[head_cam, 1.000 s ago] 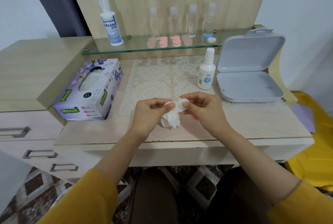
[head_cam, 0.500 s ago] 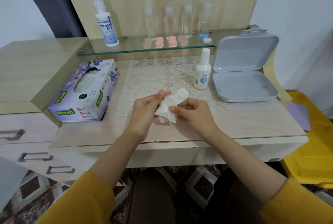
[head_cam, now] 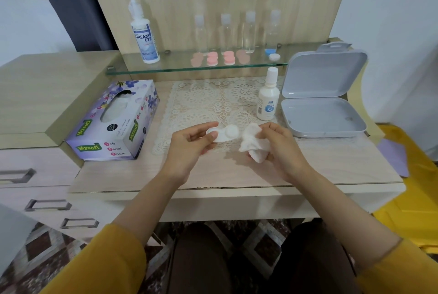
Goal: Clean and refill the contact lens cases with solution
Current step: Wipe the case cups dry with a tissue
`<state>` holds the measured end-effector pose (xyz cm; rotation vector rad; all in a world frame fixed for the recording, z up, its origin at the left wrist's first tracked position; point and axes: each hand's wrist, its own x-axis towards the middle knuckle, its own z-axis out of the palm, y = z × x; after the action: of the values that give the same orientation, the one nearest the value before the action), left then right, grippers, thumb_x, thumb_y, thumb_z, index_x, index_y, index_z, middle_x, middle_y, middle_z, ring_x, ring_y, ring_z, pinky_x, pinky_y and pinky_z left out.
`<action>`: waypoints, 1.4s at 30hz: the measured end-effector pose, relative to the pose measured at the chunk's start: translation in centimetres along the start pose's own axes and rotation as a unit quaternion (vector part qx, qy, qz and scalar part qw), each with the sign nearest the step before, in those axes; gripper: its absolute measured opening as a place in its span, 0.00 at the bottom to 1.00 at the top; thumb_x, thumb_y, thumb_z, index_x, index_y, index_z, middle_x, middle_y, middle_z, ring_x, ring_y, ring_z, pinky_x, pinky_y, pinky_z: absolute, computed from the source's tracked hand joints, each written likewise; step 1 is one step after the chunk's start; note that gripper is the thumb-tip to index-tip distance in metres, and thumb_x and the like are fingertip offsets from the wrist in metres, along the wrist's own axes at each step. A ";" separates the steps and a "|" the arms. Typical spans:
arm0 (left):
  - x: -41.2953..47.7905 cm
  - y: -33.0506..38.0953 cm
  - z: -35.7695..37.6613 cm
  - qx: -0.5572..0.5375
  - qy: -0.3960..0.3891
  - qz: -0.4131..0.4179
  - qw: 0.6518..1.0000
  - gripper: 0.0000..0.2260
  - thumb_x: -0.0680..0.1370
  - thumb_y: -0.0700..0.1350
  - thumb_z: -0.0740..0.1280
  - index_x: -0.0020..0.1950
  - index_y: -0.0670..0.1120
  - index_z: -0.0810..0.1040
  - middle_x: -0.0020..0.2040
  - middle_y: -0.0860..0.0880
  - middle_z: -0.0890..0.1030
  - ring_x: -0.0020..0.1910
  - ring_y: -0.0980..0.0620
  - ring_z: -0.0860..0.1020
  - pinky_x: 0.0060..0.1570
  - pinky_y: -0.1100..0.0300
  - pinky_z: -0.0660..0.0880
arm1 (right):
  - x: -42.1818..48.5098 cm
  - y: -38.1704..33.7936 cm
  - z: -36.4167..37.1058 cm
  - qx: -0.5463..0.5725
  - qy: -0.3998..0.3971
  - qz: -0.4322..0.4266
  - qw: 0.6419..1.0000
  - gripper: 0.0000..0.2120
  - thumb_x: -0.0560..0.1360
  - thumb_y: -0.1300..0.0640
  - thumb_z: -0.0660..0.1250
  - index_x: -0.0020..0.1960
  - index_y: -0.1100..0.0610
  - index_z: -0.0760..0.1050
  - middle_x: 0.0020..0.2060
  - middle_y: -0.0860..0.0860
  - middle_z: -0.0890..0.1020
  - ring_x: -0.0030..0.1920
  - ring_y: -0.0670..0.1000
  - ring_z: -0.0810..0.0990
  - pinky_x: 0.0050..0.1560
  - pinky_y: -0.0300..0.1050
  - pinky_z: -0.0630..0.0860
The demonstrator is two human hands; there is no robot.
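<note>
My left hand [head_cam: 189,147] pinches a white twin-well contact lens case [head_cam: 225,133] just above the desk, over the front edge of the lace mat. My right hand [head_cam: 277,149] grips a crumpled white tissue [head_cam: 252,144] a little to the right of the case, and the two are apart. A small white solution bottle [head_cam: 267,99] stands upright behind my right hand. On the glass shelf [head_cam: 170,67] sit several pink lens cases [head_cam: 219,58], a blue cap [head_cam: 269,51] and a white cap [head_cam: 274,57].
A tissue box [head_cam: 113,123] lies at the left of the desk. An open grey plastic box [head_cam: 324,99] sits at the right. A tall solution bottle [head_cam: 143,33] and several clear bottles [head_cam: 237,30] stand on the shelf. Drawers are at lower left, and something yellow [head_cam: 410,194] is at right.
The tissue was pressed against the case between both hands. Now my hands have parted: the left keeps the case, the right has drawn the tissue away to the right.
</note>
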<state>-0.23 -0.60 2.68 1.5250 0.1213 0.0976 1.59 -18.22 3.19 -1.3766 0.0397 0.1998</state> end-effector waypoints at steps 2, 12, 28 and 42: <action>-0.1 0.1 0.1 -0.018 -0.009 -0.007 1.000 0.09 0.74 0.35 0.67 0.48 0.48 0.81 0.47 0.40 0.74 0.44 0.50 0.78 0.42 0.68 0.77 | 0.1 -0.1 -0.2 -0.032 -0.015 -0.005 0.999 0.10 0.75 0.67 0.60 0.37 0.57 0.68 0.34 0.56 0.76 0.29 0.53 0.77 0.31 0.44 0.72; -0.5 0.6 0.8 -0.009 -0.028 -0.005 1.000 0.09 0.73 0.33 0.67 0.49 0.46 0.81 0.46 0.43 0.82 0.45 0.51 0.82 0.44 0.67 0.77 | 0.6 0.2 0.1 -0.125 -0.031 -0.089 0.988 0.10 0.69 0.67 0.71 0.34 0.59 0.72 0.30 0.52 0.75 0.25 0.41 0.74 0.24 0.33 0.69; -0.7 0.2 0.7 -0.004 -0.028 -0.013 1.000 0.09 0.73 0.33 0.67 0.49 0.45 0.81 0.46 0.43 0.82 0.44 0.53 0.82 0.43 0.67 0.77 | 0.7 0.7 -0.1 -0.175 -0.033 -0.118 0.977 0.08 0.69 0.66 0.71 0.37 0.54 0.80 0.36 0.54 0.82 0.37 0.48 0.78 0.42 0.44 0.75; -0.3 0.2 0.0 -0.034 -0.025 -0.017 0.999 0.08 0.74 0.33 0.66 0.47 0.44 0.80 0.44 0.44 0.82 0.42 0.55 0.82 0.43 0.66 0.78 | 0.8 0.3 0.5 -0.162 -0.055 -0.128 0.977 0.09 0.67 0.68 0.72 0.38 0.54 0.80 0.45 0.64 0.82 0.42 0.54 0.79 0.48 0.50 0.76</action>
<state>-0.52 -0.60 2.93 1.4554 0.1032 0.0363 2.26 -17.55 2.84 -1.6761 -0.2715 0.0674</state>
